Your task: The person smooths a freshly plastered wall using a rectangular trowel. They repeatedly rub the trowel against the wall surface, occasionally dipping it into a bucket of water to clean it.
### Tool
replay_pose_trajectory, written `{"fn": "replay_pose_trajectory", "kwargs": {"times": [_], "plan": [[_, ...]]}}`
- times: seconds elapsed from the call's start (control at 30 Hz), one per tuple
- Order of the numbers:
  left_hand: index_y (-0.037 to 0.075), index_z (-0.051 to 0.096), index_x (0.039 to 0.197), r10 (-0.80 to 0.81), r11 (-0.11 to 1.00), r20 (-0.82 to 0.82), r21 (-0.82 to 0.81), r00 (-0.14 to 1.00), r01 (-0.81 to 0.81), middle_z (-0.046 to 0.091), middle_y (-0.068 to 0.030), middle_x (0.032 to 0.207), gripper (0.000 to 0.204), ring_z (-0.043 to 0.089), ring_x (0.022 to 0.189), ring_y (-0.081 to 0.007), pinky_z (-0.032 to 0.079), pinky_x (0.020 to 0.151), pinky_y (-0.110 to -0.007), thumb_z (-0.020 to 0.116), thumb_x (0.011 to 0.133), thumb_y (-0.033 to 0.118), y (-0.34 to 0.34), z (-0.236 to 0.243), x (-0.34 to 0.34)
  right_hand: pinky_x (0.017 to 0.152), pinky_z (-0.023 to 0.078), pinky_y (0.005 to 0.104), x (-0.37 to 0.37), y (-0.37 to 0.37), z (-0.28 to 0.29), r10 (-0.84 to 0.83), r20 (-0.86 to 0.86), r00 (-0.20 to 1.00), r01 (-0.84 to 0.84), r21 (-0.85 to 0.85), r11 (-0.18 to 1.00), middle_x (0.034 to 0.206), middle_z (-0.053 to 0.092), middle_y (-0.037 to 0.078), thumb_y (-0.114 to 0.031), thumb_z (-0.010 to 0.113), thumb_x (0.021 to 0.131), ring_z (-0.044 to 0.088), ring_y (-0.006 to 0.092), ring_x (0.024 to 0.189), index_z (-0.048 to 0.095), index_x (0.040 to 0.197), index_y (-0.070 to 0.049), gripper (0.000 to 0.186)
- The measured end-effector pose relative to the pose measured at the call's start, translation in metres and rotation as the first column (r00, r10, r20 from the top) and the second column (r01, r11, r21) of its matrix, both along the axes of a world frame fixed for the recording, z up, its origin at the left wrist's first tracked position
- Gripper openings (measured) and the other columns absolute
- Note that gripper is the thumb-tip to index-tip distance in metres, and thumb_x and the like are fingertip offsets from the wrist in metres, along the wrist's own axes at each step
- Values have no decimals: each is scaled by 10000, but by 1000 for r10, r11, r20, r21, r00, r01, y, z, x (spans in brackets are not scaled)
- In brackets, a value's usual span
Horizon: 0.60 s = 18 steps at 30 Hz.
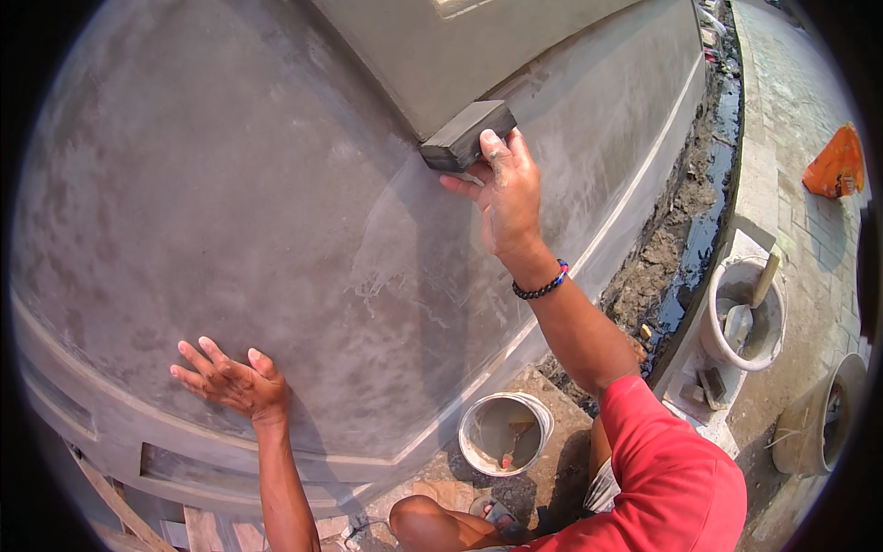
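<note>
My right hand [504, 189] is closed around a grey rectangular block [467, 133], lighter on its broad face and darker along its sides. One end of the block meets the wall by the lower corner of a raised panel [405, 55]. Lower left, my left hand [235, 379] has its fingers spread against the smooth grey plastered wall [276, 230] and holds nothing. Damp-looking darker patches and pale streaks mark the plaster below the block.
A white bucket [466, 442] with grey liquid and a brush-like tool stands by my knee. To the right are a second bucket [782, 336] holding a trowel [738, 327], a larger tub [791, 442], a water-filled ditch [704, 230] and an orange bag [835, 164] on paving.
</note>
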State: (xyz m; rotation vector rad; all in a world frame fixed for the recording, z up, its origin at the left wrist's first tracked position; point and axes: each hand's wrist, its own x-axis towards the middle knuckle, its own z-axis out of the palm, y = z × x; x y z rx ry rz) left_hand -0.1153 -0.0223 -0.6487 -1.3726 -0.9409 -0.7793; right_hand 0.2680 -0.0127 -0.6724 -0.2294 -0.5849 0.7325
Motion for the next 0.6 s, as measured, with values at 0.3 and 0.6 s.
{"fn": "replay_pose_trajectory", "kwargs": {"times": [0.3,0.6], "plan": [[77,232,1558,-30,1000,-15,8,999,30,175,-169,1632,663,64,1496,-478,120,1201,-592,421,972,322,1,0,-1,657,630,375,11,13,7,-68,-120,990,70,11,997,1056,560,98,-243,545,1010,636,196,911,272,1460,16,586],[85,228,1560,-27,1000,-12,14,1000,27,181,-168,1631,660,72,1496,-478,124,1197,-596,421,975,323,1,-1,0,760,625,410,-6,21,-4,-261,-91,961,262,-4,965,1231,519,119,-347,591,1001,622,221,999,174,1549,-47,751]]}}
